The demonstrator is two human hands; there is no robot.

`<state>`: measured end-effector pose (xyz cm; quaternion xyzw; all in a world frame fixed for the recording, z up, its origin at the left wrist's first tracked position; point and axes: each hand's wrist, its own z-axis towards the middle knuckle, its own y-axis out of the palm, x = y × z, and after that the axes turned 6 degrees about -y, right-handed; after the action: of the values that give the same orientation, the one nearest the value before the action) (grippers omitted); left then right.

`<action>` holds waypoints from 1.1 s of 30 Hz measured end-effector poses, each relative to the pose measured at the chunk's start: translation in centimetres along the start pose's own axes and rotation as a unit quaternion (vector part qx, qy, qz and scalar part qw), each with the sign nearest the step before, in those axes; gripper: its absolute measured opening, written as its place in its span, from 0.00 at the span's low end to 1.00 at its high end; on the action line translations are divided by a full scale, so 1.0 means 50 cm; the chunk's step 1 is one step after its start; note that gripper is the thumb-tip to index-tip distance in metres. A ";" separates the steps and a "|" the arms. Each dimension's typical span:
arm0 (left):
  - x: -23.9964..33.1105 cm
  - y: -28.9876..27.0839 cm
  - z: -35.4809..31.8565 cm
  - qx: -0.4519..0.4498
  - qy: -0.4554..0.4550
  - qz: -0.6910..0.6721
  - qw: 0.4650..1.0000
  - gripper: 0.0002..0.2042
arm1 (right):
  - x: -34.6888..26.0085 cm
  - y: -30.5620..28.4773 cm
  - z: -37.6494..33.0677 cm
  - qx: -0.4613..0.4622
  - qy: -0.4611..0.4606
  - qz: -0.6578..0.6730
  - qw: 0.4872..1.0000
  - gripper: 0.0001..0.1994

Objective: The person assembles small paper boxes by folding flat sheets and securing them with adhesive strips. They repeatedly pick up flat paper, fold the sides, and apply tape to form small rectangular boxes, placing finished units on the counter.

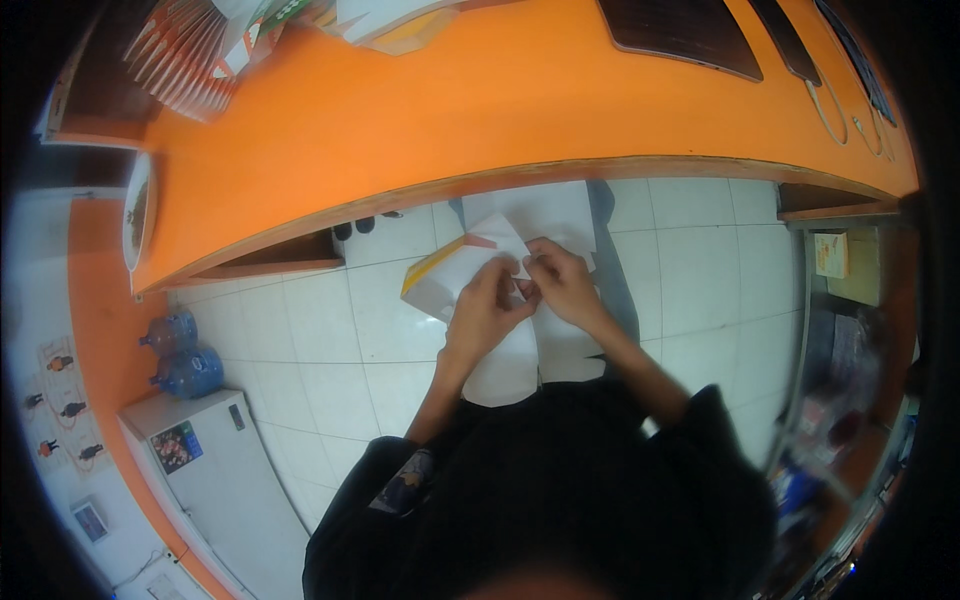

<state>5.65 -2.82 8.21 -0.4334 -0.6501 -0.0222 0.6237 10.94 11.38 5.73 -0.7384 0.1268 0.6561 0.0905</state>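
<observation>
Both hands pinching a white card piece above the lap

Left hand [490, 308] is curling inward, thumb and fingers pinching the white card piece [432, 293]. Right hand [562, 285] is reaching in from the other side, pinching the same piece near its right edge. Fingertips are bunching close together; I can't tell whether they are touching each other. Card piece is sitting in front of the person, over the lap, just short of the tabletop edge, tilting left and showing a yellow strip and a bit of red along its upper side. More white sheets [553, 215] are lying under and behind the hands. Black sleeves are covering the upper arms.

Farther out, pale floor tiles [400, 330] are showing around the lap; a pair of dark shoes [355, 228] is standing under the tabletop [400, 120], which is orange. On it, a fan of red-and-white folded papers [180, 65] is lying far left, some yellow-and-white card [412, 35] beside it, a dark laptop [680, 38] toward the right, then a slim dark device [786, 40] trailing a pale cable [830, 118].

Left side: two blue water jugs [188, 372] are resting beside a white cabinet [220, 450]. Right side: shelves are holding a small yellow-and-white box [831, 254].
</observation>
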 end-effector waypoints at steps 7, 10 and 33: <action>-0.015 -0.017 -0.021 -0.016 -0.065 -0.230 0.971 0.12 | -0.010 -0.047 0.019 -0.028 -0.041 -0.156 0.986 0.06; -0.019 -0.019 -0.025 -0.018 -0.085 -0.336 0.938 0.12 | -0.030 -0.044 0.015 -0.035 -0.010 -0.127 0.991 0.07; -0.013 0.015 -0.016 0.057 -0.036 -0.378 0.923 0.13 | -0.063 -0.005 -0.019 0.006 -0.037 -0.028 0.999 0.06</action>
<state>6.64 -3.17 7.44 -0.1198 -0.7879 -0.2038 0.5687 11.58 11.57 8.95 -0.7162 0.1063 0.6795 0.1182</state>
